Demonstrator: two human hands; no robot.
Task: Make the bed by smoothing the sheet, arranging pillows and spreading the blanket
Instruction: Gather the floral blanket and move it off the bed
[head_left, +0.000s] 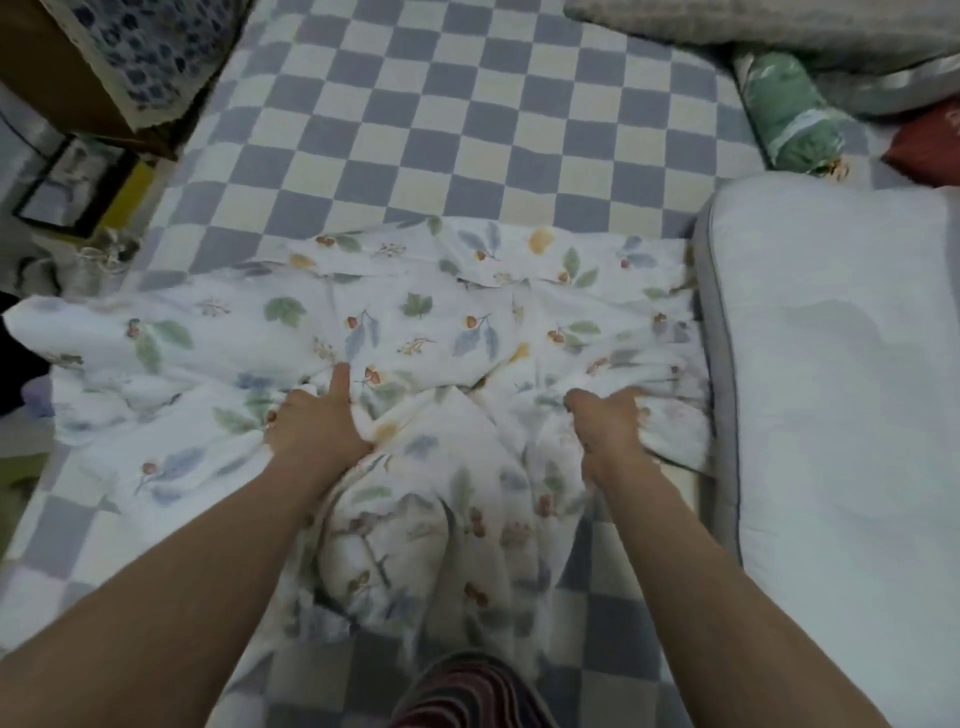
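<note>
A white blanket (415, 322) printed with leaves and acorns lies rumpled across the middle of the bed. Under it is a checked sheet (441, 119) in blue-grey and cream. My left hand (317, 415) grips a bunch of the blanket near its centre, thumb stretched forward. My right hand (608, 421) clutches a fold of the same blanket further right, fingers curled into the cloth. A large white pillow (841, 364) with a grey edge lies along the right side of the bed, touching the blanket's right edge.
A grey knitted pillow (753, 26) sits at the far right corner, with a green bolster (789, 114) and a red cushion (930, 140) beside it. A cardboard box (67, 67) and clutter stand off the bed's left side. My striped knee (467, 691) shows at the bottom.
</note>
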